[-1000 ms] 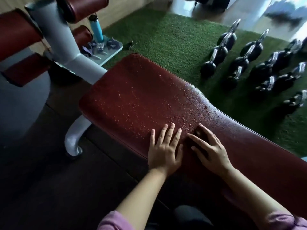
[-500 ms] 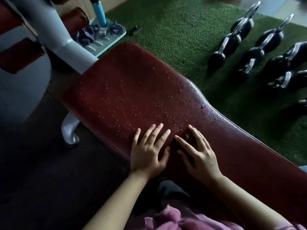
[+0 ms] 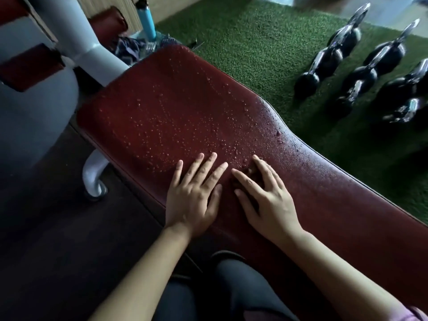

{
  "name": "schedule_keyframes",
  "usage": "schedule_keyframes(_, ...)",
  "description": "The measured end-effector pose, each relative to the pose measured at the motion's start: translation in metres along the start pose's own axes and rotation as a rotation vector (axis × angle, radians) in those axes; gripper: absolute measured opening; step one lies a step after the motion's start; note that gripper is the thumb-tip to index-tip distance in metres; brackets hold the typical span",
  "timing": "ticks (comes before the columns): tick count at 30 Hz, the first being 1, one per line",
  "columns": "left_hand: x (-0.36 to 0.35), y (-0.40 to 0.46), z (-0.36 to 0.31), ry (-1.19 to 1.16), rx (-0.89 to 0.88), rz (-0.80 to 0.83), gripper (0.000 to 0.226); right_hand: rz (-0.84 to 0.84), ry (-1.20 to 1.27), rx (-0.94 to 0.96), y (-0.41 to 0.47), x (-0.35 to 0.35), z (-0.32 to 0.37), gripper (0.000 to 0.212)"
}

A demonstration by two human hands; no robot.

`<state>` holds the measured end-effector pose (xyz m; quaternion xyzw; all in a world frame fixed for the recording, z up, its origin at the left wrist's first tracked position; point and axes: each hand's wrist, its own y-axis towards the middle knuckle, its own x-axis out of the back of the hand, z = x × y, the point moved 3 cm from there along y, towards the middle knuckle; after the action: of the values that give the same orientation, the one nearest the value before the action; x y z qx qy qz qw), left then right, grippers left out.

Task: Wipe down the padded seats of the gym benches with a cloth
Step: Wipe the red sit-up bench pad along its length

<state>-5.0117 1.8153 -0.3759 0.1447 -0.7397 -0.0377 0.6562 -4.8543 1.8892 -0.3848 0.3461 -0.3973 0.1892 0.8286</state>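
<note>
The dark red padded bench seat point(image 3: 176, 107) runs from upper left to lower right, its wide end dotted with water droplets. My left hand point(image 3: 192, 200) lies flat on the seat's near edge with fingers straight and spread. Beside it, my right hand point(image 3: 266, 200) presses a small dark wad that looks like a cloth point(image 3: 251, 173) against the seat. Only a bit of it shows between the fingers. The seat to the right of my hands looks damp, without beads.
Several black kettlebells point(image 3: 347, 42) stand on green turf point(image 3: 243, 42) beyond the bench. A white machine frame point(image 3: 76, 31) with red pads rises at upper left. Near it stand a blue bottle point(image 3: 146, 19) and a bundle of dark fabric point(image 3: 127, 48). The bench's white leg point(image 3: 93, 177) curves down to dark flooring.
Both hands stay side by side on the seat in the same pose. The view has shifted and tilted, and the hands sit a little nearer the droplet-covered part.
</note>
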Motion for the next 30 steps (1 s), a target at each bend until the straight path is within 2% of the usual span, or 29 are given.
schedule_keyframes(6, -0.004, -0.003, 0.005, -0.018, -0.031, -0.127, 0.046, 0.029, 0.008, 0.118, -0.003, -0.006, 0.012, 0.037)
schedule_keyframes(11, -0.004, -0.001, 0.006, -0.040, 0.002, -0.148, 0.048, 0.215, 0.041, 0.358, -0.037, 0.018, 0.000, 0.035)
schedule_keyframes(14, -0.004, -0.001, 0.006, -0.042, 0.012, -0.145, 0.050, 0.245, 0.032, 0.346, -0.039, 0.034, -0.020, 0.036)
schedule_keyframes(18, -0.003, -0.001, 0.005, -0.050, 0.006, -0.144, 0.053, 0.144, -0.011, 0.206, -0.015, 0.028, -0.027, 0.039)
schedule_keyframes(22, -0.003, 0.000, 0.008, -0.075, -0.002, -0.131, 0.057, 0.089, -0.081, 0.130, 0.006, 0.002, -0.004, 0.042)
schedule_keyframes(25, -0.003, 0.001, 0.010, -0.084, -0.015, -0.123, 0.059, 0.108, -0.052, 0.175, -0.006, -0.007, 0.017, 0.039)
schedule_keyframes(30, -0.004, -0.001, 0.009, -0.100, 0.001, -0.153, 0.057, 0.220, -0.008, 0.392, -0.050, 0.015, 0.015, 0.034)
